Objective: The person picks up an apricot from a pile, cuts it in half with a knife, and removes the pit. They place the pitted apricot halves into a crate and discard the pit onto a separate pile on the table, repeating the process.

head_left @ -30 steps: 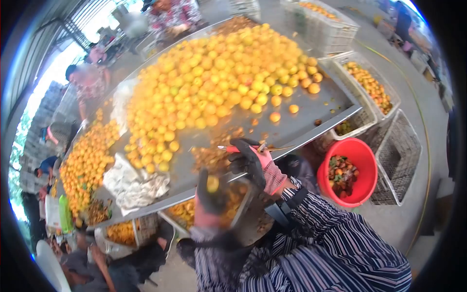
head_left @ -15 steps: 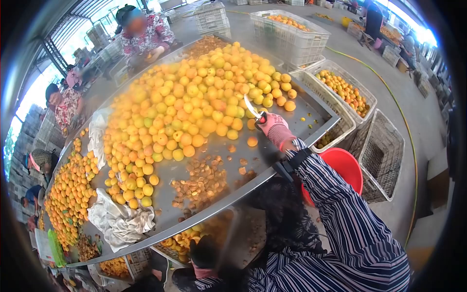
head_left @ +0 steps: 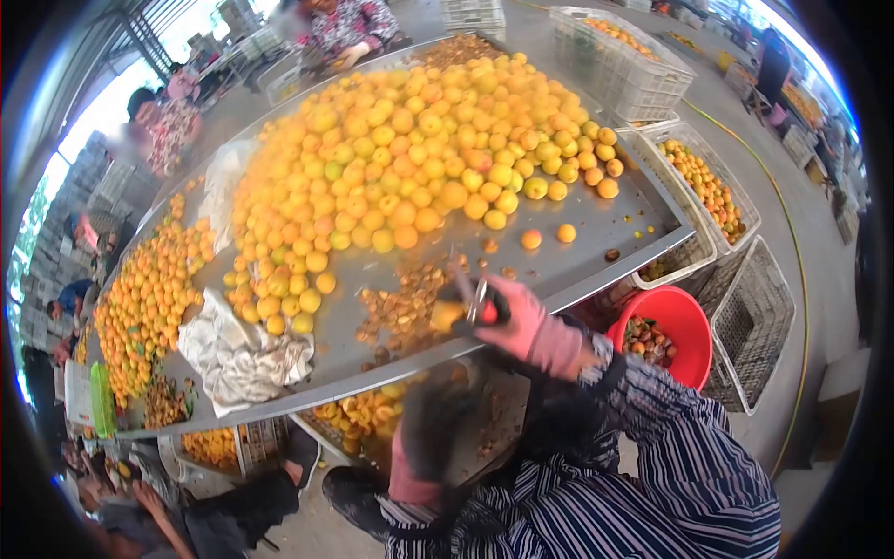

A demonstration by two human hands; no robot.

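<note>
My right hand [head_left: 526, 326], in a pink glove with dark finger coating, is closed round a small knife [head_left: 482, 307] with a red handle. A yellow-orange apricot [head_left: 446, 316] is right at its fingertips, blurred by motion, over the near edge of the metal table [head_left: 605, 250]. My left hand [head_left: 438, 424], in a dark-and-pink glove, is below the table edge and smeared by motion. Beside the right hand lies a pile of brown apricot pits [head_left: 405, 296]. Behind it spreads a large heap of apricots [head_left: 391, 172].
A red bucket [head_left: 691, 349] with scraps inside stands right of the table, beside plastic crates [head_left: 759, 326]. Below the table edge, a crate holds cut apricots [head_left: 363, 415]. White cloths [head_left: 247, 354] lie on the table's left. A person [head_left: 349, 33] works across the table.
My right hand has moved left and nearer from the apricot heap, with an apricot now at its fingers. My left hand has risen toward the table edge. The view has shifted.
</note>
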